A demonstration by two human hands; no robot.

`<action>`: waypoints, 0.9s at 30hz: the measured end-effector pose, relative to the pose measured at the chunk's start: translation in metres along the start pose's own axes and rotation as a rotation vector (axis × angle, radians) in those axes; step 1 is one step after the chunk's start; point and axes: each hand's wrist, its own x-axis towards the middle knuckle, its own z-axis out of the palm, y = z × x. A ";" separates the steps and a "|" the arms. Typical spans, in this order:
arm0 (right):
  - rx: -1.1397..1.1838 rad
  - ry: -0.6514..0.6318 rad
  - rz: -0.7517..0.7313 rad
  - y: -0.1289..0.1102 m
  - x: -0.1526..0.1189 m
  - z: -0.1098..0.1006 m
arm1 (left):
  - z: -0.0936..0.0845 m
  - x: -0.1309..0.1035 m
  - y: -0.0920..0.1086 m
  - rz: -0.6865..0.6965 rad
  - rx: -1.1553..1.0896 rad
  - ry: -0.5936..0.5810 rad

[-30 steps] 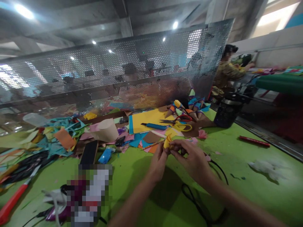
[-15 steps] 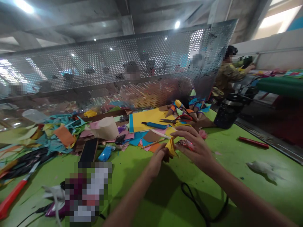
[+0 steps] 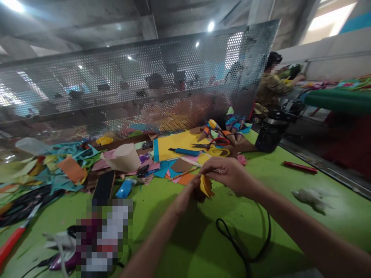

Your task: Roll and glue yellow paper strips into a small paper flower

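Observation:
A small folded piece of yellow paper [image 3: 206, 187], with layered edges, is held above the green tabletop. My left hand [image 3: 188, 195] is closed on its left side, and a brown part shows beneath those fingers. From the right, my right hand [image 3: 230, 173] reaches over with bent fingers pinched at the paper's upper edge; the exact fingertip contact is partly hidden. Just beyond the hands lie red-handled scissors [image 3: 205, 146], a blue utility knife [image 3: 184, 152] and sheets of yellow paper [image 3: 171, 143].
Coloured paper scraps [image 3: 72, 168], a cream roll [image 3: 126, 158] and a phone [image 3: 103, 185] lie leftward. Small paper cones [image 3: 236, 125] stand behind. A dark bottle [image 3: 271, 133], red pen [image 3: 300, 167] and black cord [image 3: 232, 239] are rightward. A perforated metal screen [image 3: 130, 88] borders the table; another person [image 3: 272, 85] sits beyond.
My right hand's fingers have drawn together and bent onto the top of the yellow paper. The paper has tilted, its open edge turning downward. The whole view has shifted slightly.

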 end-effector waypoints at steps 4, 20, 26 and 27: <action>-0.058 -0.055 -0.067 -0.002 0.002 -0.005 | -0.004 0.004 -0.004 -0.059 0.012 -0.036; -0.181 -0.168 -0.102 -0.008 -0.009 -0.016 | 0.011 -0.012 0.016 -0.018 0.244 0.013; -0.191 -0.189 -0.048 -0.002 -0.014 -0.017 | 0.010 -0.014 0.014 0.033 0.352 -0.043; -0.205 -0.181 -0.040 -0.002 -0.015 -0.016 | 0.008 -0.014 0.013 0.042 0.376 -0.059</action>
